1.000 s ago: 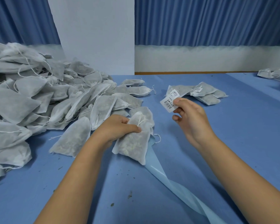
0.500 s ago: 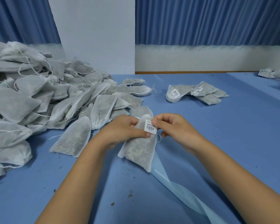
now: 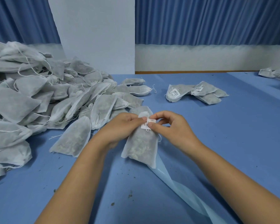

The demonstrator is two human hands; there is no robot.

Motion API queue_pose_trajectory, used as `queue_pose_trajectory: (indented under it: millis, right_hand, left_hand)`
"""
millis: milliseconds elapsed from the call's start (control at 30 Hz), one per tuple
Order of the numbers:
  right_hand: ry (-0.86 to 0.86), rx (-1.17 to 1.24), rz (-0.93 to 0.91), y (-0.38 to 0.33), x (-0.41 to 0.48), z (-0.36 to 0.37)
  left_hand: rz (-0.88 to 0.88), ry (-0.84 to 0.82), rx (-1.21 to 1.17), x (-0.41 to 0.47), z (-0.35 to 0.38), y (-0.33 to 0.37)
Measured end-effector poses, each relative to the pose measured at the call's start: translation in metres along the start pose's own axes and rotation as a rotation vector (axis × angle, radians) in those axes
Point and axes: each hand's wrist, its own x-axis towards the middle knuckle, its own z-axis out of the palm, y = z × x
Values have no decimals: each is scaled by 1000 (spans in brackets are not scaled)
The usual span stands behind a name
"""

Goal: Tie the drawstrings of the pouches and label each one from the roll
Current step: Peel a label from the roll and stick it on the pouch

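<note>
**Step in hand: label application.** The left hand (image 3: 124, 126) grips the gathered neck of a white, translucent fabric pouch (image 3: 141, 147) filled with pale dried matter. The pouch is at the front centre of the blue table (image 3: 233, 126), between the two hands. The right hand (image 3: 173, 128) pinches a small white barcode label (image 3: 148, 123) between thumb and forefinger and holds it against the pouch neck, beside the left thumb. Whether the label is fully stuck down cannot be told. The neck appears drawn shut, but the fingers hide any knot.

**Done:** a small group of labelled pouches (image 3: 197, 92) lies beyond the hands, right of centre. Labels show on at least two of them. More pouches (image 3: 275, 72) lie at the far right edge, too small to check for labels.

**Left:** a large heap of grey-white pouches (image 3: 39, 97) fills the left side of the table. Loose drawstrings trail from it and no labels are visible. Compared with the small finished group, this suggests the task is at an early stage.

A pale blue glossy liner strip (image 3: 184, 188) runs from under the held pouch to the lower right edge. The roll itself is not in view.
</note>
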Motion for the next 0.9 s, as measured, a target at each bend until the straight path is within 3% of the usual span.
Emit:
queue_pose_trajectory:
  millis: [100,300,433,700,800,900]
  right_hand:
    - [44,91,102,-1,1,-1]
    - [-326,551,317,-5,5,-7]
    - [-342,733,355,-5,9,-9]
    - [-194,554,232,-3,7,-5]
    - [-129,346,168,-3,5,-3]
    - [-176,256,42,-1,2,-3]
  left_hand:
    - [29,4,-100,-2,0,3]
    - [90,-53,-239,-4,0,5]
    - [130,-58,-262,-3,-1,4]
    - [130,4,-219,1,3,2]
    - [130,118,-268,4,8,3]
    - [125,300,-246,8,10,3]
